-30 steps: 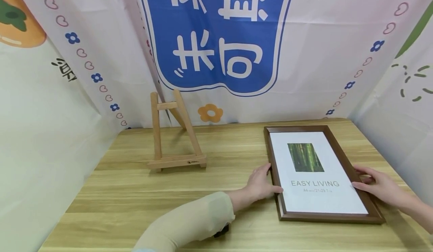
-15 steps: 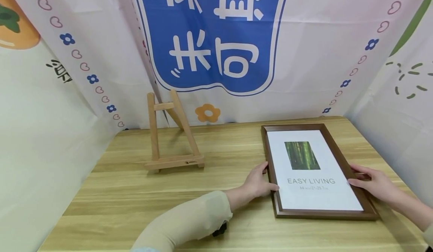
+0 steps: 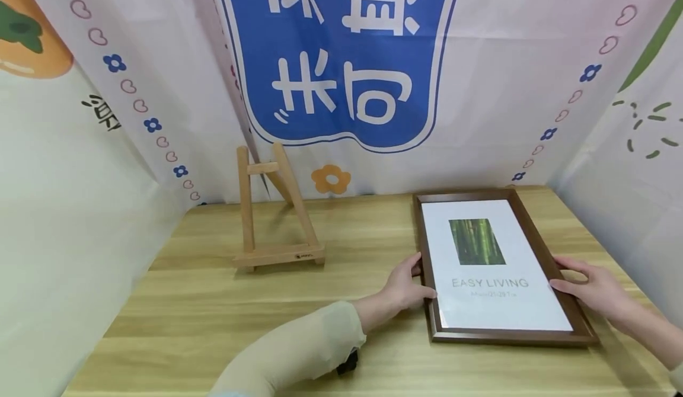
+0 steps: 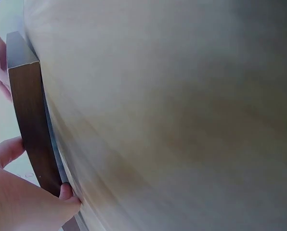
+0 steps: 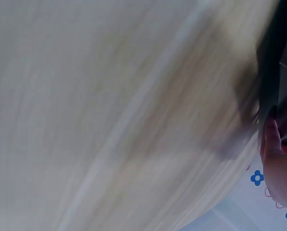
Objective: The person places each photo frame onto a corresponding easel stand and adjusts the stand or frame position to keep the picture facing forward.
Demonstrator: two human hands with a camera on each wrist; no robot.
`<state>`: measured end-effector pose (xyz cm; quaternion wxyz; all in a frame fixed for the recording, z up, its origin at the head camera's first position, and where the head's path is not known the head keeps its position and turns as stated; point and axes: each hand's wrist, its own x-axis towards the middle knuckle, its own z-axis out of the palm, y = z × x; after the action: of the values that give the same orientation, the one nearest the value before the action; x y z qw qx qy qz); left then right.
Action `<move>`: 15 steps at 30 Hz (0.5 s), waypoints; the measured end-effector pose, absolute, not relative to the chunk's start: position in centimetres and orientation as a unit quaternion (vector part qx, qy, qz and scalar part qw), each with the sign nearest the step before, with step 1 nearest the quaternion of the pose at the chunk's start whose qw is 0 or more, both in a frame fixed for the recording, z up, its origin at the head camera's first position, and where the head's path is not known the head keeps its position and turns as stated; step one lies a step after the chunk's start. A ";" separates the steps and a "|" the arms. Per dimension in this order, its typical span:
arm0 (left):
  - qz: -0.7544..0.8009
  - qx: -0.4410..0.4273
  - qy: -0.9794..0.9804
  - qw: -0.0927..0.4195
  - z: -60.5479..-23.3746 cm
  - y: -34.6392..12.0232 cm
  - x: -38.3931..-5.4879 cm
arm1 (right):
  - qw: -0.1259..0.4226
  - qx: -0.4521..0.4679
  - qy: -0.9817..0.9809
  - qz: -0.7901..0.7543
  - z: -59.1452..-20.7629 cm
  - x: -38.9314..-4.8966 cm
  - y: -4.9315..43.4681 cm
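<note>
A dark brown picture frame (image 3: 541,336) lies face up at the right of the table, its far end tipped up slightly. Behind its pane is a white sheet with a bamboo picture and the words "EASY LIVING". My left hand (image 3: 404,285) grips its left side, thumb on the front and fingers at the outer edge. In the left wrist view, my left hand's fingertips reach under the frame (image 4: 32,115). My right hand (image 3: 597,287) grips the opposite side, thumb on top; the right wrist view shows its fingers (image 5: 272,137) at the frame's underside.
A small wooden tabletop easel (image 3: 280,255) stands at the back left of the wood-grain table (image 3: 213,314). White printed cloth (image 3: 491,101) hangs close behind the table and along both sides.
The frame's far end has risen a little, and glare now shows across the lower sheet. Both hands keep their hold on its sides. The easel stays in place.
</note>
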<state>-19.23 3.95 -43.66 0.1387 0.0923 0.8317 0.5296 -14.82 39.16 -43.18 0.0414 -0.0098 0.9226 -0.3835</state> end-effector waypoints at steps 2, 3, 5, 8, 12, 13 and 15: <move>0.545 0.088 0.822 0.141 -43.7 3.7 -19.3 | 0.035 -0.008 0.924 -0.381 -43.0 -14.8 38.7; 0.550 0.087 0.819 0.142 -43.6 3.5 -19.3 | 0.030 -0.008 0.924 -0.382 -43.0 -14.7 38.5; 0.565 0.082 0.809 0.140 -43.5 3.2 -19.4 | 0.015 -0.009 0.924 -0.381 -42.8 -14.7 37.9; 0.591 0.077 0.791 0.137 -43.1 2.6 -19.5 | -0.015 -0.015 0.922 -0.386 -42.6 -14.6 37.1; 0.624 0.086 0.765 0.133 -42.3 2.0 -19.7 | -0.041 -0.017 0.910 -0.413 -42.2 -14.3 36.4; 0.628 0.091 0.761 0.130 -41.9 1.8 -19.7 | -0.048 -0.016 0.907 -0.419 -42.0 -14.2 36.3; 0.635 0.103 0.756 0.120 -41.3 1.4 -19.7 | -0.062 -0.014 0.896 -0.439 -41.8 -13.9 36.1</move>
<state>-19.68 1.45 -41.27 0.1197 0.1027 0.7563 0.6350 -13.88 36.11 -41.76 -0.0616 -0.0135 0.8964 -0.4388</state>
